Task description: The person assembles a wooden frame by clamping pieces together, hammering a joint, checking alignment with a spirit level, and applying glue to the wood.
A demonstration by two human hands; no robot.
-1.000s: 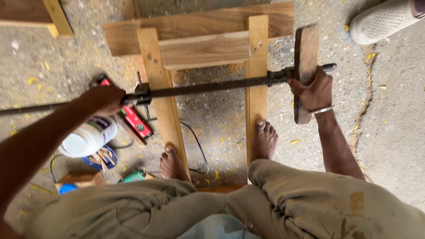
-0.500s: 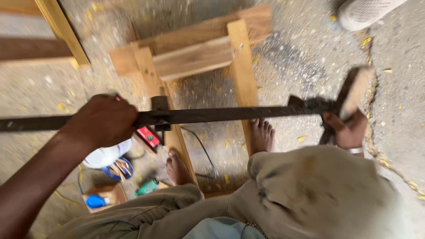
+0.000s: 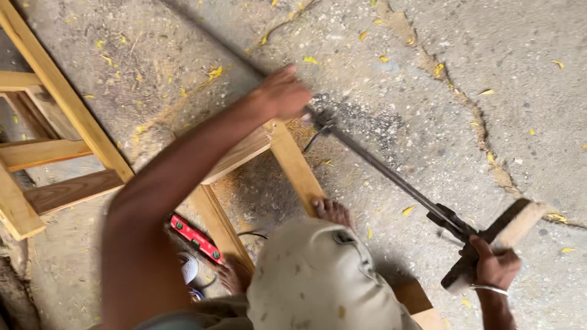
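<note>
My left hand point(image 3: 282, 93) grips the upper end of a long black metal bar clamp point(image 3: 382, 168) that slants down to the right above the concrete floor. My right hand point(image 3: 494, 266) holds a short wooden block point(image 3: 510, 231) against the clamp's lower jaw. Under my left forearm lies a pale wooden frame point(image 3: 293, 160) on the floor. Both my bare feet rest by the frame, one foot point(image 3: 332, 211) against its right rail. My knee in beige trousers point(image 3: 318, 275) hides the frame's near part.
Another wooden frame point(image 3: 58, 104) of light rails stands at the left. A red spirit level point(image 3: 195, 237) lies on the floor beside the frame's left rail, with a white container point(image 3: 188, 266) partly hidden below it. Sawdust and yellow leaves lie scattered on the cracked concrete.
The clamp has swung from level across the frame to a steep diagonal. My left hand rose up and right with it; my right hand with the block dropped to the lower right. The view shifted.
</note>
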